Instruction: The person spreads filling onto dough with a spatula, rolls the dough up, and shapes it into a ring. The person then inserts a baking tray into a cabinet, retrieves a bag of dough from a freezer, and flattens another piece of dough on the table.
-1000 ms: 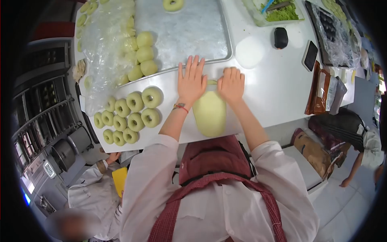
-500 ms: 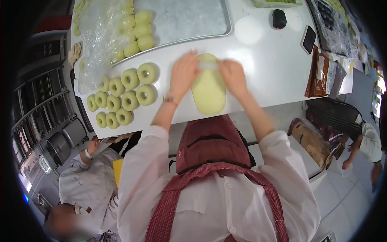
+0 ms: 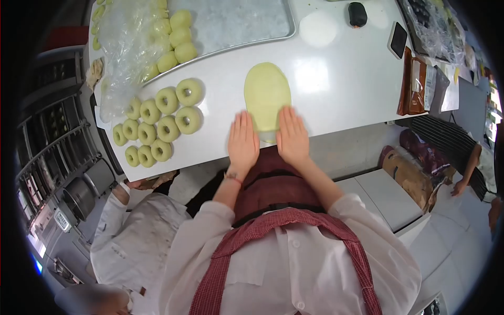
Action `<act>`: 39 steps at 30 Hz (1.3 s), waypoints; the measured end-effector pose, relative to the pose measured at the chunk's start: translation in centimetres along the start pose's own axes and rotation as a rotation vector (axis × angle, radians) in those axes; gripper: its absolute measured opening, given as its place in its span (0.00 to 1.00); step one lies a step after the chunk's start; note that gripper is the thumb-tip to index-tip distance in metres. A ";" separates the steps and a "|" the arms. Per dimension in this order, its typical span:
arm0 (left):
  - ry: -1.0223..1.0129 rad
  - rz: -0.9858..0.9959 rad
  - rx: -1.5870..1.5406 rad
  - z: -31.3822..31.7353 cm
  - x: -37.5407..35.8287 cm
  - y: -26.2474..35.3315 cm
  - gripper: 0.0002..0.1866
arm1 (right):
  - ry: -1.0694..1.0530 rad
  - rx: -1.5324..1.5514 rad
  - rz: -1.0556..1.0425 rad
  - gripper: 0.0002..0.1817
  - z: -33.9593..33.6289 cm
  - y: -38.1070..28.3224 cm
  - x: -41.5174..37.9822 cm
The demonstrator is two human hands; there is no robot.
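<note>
A flat oval sheet of pale green dough (image 3: 266, 94) lies on the white table in front of me. My left hand (image 3: 243, 140) is at its lower left edge, fingers stretched forward and held together. On the lower right edge is my right hand (image 3: 293, 135), also flat with straight fingers. Between the palms, at the near end of the dough, a pale bar like a rolling pin (image 3: 268, 136) shows faintly; the hands hide its ends. To the left stand several green dough rings (image 3: 168, 128) in rows.
A metal tray (image 3: 241, 31) lies at the back, with green dough balls (image 3: 181, 37) beside clear plastic sheeting (image 3: 126, 58). At right are a black mouse-like object (image 3: 357, 14), a phone (image 3: 398, 40) and brown packets (image 3: 415, 86). A co-worker in white (image 3: 136, 236) is at lower left.
Both hands have come back toward me from the far end of the dough to its near end, along with the pale bar. Their fingers, curled before, are now stretched flat.
</note>
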State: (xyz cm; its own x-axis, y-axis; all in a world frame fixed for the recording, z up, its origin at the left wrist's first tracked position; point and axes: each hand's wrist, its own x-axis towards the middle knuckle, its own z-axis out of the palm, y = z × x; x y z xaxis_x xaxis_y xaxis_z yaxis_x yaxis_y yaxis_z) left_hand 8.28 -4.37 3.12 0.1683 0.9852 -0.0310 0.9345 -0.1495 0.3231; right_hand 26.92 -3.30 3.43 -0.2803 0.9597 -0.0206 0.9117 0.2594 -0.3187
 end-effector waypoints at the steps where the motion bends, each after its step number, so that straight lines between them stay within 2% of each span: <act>1: -0.041 0.016 -0.024 -0.3 -1.7 0.4 0.32 | -0.069 0.067 -0.056 0.36 -0.4 -0.1 -1.5; 3: -0.103 0.030 -0.019 -0.8 -0.6 0.4 0.33 | -0.145 0.084 -0.130 0.36 -1.2 0.1 -0.1; 6: 0.176 -0.039 0.003 -1.9 8.1 -0.5 0.35 | 0.188 0.094 -0.034 0.38 -0.9 1.7 9.2; 7: 0.175 -0.038 0.004 -1.9 7.1 -0.5 0.35 | 0.188 0.095 -0.032 0.38 -1.0 1.6 8.3; 9: -0.034 0.081 0.115 -1.7 2.7 0.0 0.37 | -0.071 0.032 -0.136 0.38 -1.1 1.6 3.8; 10: -0.174 0.105 0.031 -1.6 -0.3 0.4 0.38 | -0.129 0.115 -0.217 0.43 -1.1 1.8 0.2; 12: -0.173 0.130 -0.071 -0.7 -4.8 0.8 0.39 | -0.188 0.158 -0.232 0.43 -2.1 1.8 -1.5; 13: -0.197 0.126 -0.087 -1.3 -2.9 0.7 0.39 | -0.245 0.200 -0.247 0.43 -2.8 1.5 -1.4; 15: -0.057 0.083 0.030 -1.9 2.8 0.0 0.40 | -0.091 0.139 -0.185 0.41 -2.0 2.2 4.5; 18: 0.192 -0.051 0.036 -1.6 10.2 -1.0 0.40 | 0.167 0.135 -0.085 0.39 -2.3 3.3 12.1; 19: 0.139 -0.049 0.064 -1.9 9.1 -0.5 0.39 | 0.141 0.122 -0.108 0.38 -2.4 3.3 10.9; 21: -0.160 0.025 0.047 -2.0 3.4 1.5 0.39 | -0.013 0.069 -0.211 0.38 -1.9 3.4 4.0; 23: -0.070 0.204 -0.010 -0.5 -0.9 2.1 0.33 | -0.148 0.124 -0.296 0.35 -2.2 4.3 -0.9; 24: 0.001 0.302 -0.050 0.0 -1.9 1.7 0.30 | -0.148 0.121 -0.301 0.35 -2.2 5.1 -1.7; 25: -0.042 0.417 0.009 -0.9 -1.4 0.8 0.25 | -0.157 0.163 -0.369 0.33 -2.2 5.8 -2.1; 26: -0.036 0.414 0.009 -1.7 -1.1 0.2 0.25 | -0.167 0.205 -0.436 0.31 -2.1 6.3 -2.3; 28: -0.143 0.644 -0.068 -3.4 -0.5 -0.4 0.26 | -0.157 0.133 -0.472 0.29 -2.6 6.2 -1.6; 29: -0.137 0.641 -0.068 -3.5 0.1 -0.6 0.26 | -0.146 0.065 -0.501 0.27 -2.7 6.1 -1.2; 31: -0.033 0.291 0.030 -3.2 1.8 -1.2 0.28 | -0.071 0.123 -0.308 0.31 -3.8 3.6 3.0; 32: 0.022 0.143 -0.019 -2.0 2.7 -1.0 0.32 | -0.042 0.145 -0.263 0.33 -3.3 2.8 4.6; 34: 0.064 0.024 -0.002 -1.1 4.2 -1.0 0.34 | -0.012 0.056 -0.238 0.36 -1.7 2.5 7.9; 39: 0.400 -0.159 0.199 -4.3 20.7 -5.3 0.31 | 0.392 -0.123 -0.217 0.33 -1.9 2.9 25.9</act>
State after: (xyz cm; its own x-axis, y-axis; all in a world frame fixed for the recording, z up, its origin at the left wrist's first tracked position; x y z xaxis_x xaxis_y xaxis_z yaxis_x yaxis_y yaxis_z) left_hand 5.48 17.15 4.84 -0.0794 0.9463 0.3135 0.9874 0.0314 0.1552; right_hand 22.89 22.48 3.76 -0.3554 0.8438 0.4020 0.8798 0.4472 -0.1609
